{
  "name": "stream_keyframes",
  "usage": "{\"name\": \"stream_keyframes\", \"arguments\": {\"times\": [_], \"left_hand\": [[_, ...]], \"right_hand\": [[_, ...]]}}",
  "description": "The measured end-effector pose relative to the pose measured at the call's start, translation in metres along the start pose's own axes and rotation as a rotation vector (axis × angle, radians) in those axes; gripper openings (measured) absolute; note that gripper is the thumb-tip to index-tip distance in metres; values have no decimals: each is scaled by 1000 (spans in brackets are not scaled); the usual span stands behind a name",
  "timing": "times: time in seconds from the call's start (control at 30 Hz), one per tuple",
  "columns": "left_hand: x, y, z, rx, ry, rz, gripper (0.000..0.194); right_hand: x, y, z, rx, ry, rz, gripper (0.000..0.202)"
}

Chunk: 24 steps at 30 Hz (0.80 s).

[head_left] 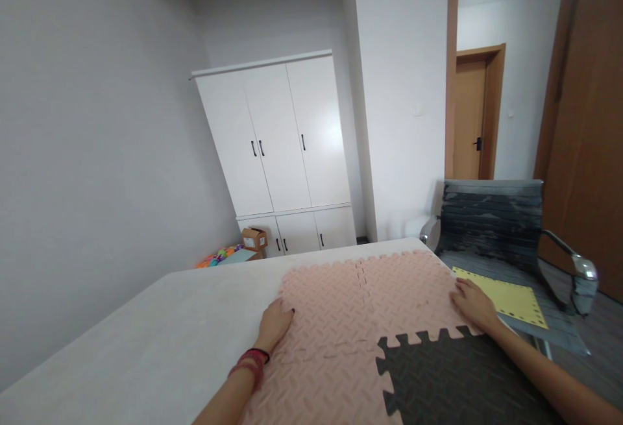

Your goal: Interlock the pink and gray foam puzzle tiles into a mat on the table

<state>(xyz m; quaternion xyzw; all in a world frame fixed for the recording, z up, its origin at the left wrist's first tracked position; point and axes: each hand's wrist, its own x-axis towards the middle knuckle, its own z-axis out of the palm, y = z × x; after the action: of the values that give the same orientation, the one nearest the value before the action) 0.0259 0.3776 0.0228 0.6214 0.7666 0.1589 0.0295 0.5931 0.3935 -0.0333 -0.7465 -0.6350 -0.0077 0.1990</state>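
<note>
Head camera faces forward-down across table (160,334), toward cabinet (285,159).

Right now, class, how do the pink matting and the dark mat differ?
Colour: the pink matting is pale, the dark mat nearly black. Seams: the pink matting shows seams between tiles; the dark mat shows none in its visible part. Place: the pink matting lies beyond and to the left of the dark mat. Both share a raised bar pattern and toothed edges.
</note>
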Motion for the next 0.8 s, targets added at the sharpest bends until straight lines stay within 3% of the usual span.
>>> {"name": "stream_keyframes", "arguments": {"times": [0.27,0.47,0.53,0.63,0.8], "left_hand": [[0,3,-2,18,-52,-18,45],[-8,20,-21,140,-79,30,43],[-10,42,-26,182,-53,69,46],[-10,98,-23,184,-21,236,50],[-9,191,5,117,-85,552,46]], "right_hand": [[6,-1,0,-10,-4,-11,42],[-6,-17,-9,-19,27,32,46],[-9,-23,-14,-21,31,61,48],[-13,-29,-19,-15,29,73,50],[-13,-32,-18,-19,50,77,49]]}}
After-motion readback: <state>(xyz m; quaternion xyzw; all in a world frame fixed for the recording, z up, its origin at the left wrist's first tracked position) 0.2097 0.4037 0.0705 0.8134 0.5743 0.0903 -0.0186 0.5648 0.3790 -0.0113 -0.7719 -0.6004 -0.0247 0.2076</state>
